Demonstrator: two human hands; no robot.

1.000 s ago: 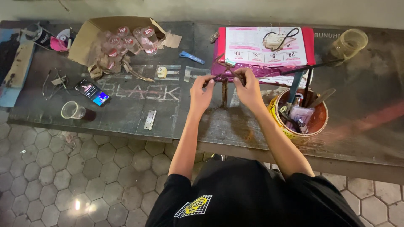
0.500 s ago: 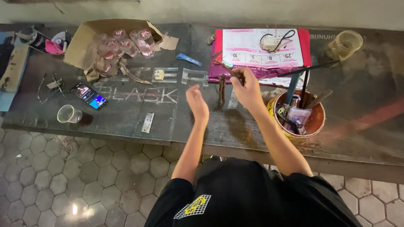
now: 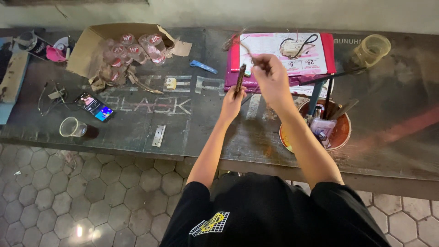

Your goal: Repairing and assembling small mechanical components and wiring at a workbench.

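Observation:
My left hand [image 3: 232, 99] grips the lower end of a thin, dark, rusty rod [image 3: 240, 77] and holds it upright over the dark metal workbench [image 3: 192, 123]. My right hand [image 3: 270, 78] is raised just right of the rod, fingers pinched on a thin wire [image 3: 244, 47] that runs up and to the left. Behind both hands lies a pink and white flat package [image 3: 283, 57] with a black cable loop on top.
An orange bucket [image 3: 340, 135] of tools stands at the right. A cardboard box [image 3: 98, 48] of clear plastic cups sits far left. A phone [image 3: 95, 106], a plastic cup [image 3: 72, 127], a metal hinge [image 3: 158, 136], a blue cutter [image 3: 203, 67] and a yellowish jar [image 3: 372, 49] lie around.
My left hand went down to the bench, then came back up holding the dark rod upright. My right hand stayed raised in front of the pink package.

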